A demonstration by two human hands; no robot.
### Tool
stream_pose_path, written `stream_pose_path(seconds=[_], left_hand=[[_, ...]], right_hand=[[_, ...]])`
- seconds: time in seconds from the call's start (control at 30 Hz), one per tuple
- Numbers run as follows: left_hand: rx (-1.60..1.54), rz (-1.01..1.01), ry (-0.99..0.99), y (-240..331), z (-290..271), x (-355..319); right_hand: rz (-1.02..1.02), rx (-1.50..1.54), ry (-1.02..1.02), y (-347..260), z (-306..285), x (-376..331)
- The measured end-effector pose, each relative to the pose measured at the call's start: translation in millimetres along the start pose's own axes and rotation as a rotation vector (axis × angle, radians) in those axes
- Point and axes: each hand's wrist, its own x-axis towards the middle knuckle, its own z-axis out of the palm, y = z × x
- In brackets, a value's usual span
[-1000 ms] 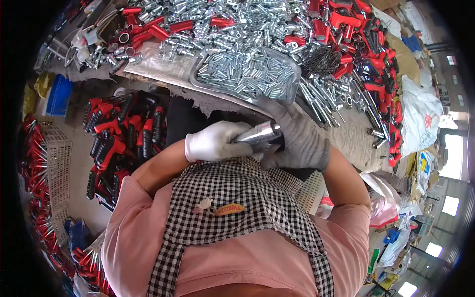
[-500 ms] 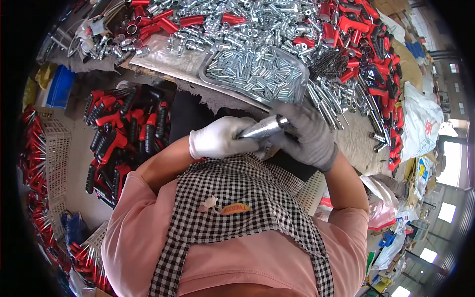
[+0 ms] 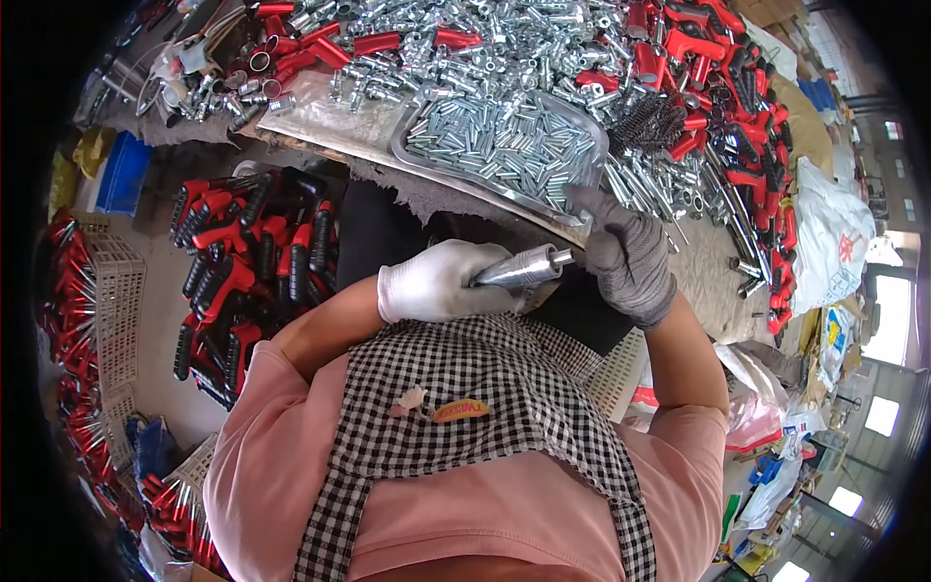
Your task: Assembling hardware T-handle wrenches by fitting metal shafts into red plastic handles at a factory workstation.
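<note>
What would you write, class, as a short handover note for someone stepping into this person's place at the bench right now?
Left hand, white glove: grips a silver metal cylinder, tip pointing right.
Right hand, grey glove: at the cylinder's tip, fingers curled by the near edge of the metal tray; whether it pinches a small part cannot be told.
Tray holds loose silver pins. Red-and-black handles lie piled lower left.
Done: cylinder is in hand. Left: whatever goes on at its tip.

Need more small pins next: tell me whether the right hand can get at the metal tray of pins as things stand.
Probably yes. The right hand, in a grey glove, is already at the near rim of the metal tray, and nothing lies over the pins. The left hand holds the metal tube.
</note>
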Motion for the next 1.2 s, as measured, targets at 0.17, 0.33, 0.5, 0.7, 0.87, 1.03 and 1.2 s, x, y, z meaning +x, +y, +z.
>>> stream_pose_path(seconds=[0.17,0.33,0.5,0.7,0.87,1.03,1.2], left_hand=[[0.049,-0.023,-0.009,1,-3,1],[0.009,0.03,0.014,-2,3,-2],[0.023,-0.022,-0.026,6,2,2],[0.012,0.021,-0.033,2,7,2],[0.112,-0.073,-0.049,5,6,3],[-0.008,-0.028,-0.161,4,-11,5],[-0.018,-0.235,-0.377,0,-18,3]], right_hand=[[-0.532,-0.21,0.107,-6,5,19],[-0.104,0.055,0.019,-12,3,1],[-0.276,0.035,0.023,6,11,1],[0.011,0.021,-0.191,-13,13,-1],[0.065,-0.022,-0.119,-12,12,-4],[-0.123,0.024,-0.216,-9,15,2],[-0.358,0.481,-0.128,16,73,18]])
